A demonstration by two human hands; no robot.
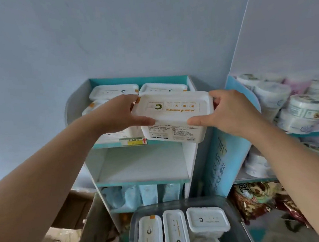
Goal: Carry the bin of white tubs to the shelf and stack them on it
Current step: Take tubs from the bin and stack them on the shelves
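- Held tub – white, with a dark green C-shaped mark and orange print on its lid, seen upside down. The small lettering and the panel of text on its near wall are too blurred to read.
- Price tag on the front edge of the top shelf: yellow and green with a red arrow pointing up; its figures cannot be made out.
- Left hand grips the tub's left end, thumb along the near edge and fingers curled behind it.
- Right hand grips the right end the same way, thumb on the near rim.
- The tub is held level with the top shelf at its front right, partly out past the edge – more white tubs sit stacked behind it.
- Bin – clear-sided, low in the view below the shelf, with further tubs inside bearing the same C mark.
- Blue side panel to the right carries pale writing, unreadable at this angle.
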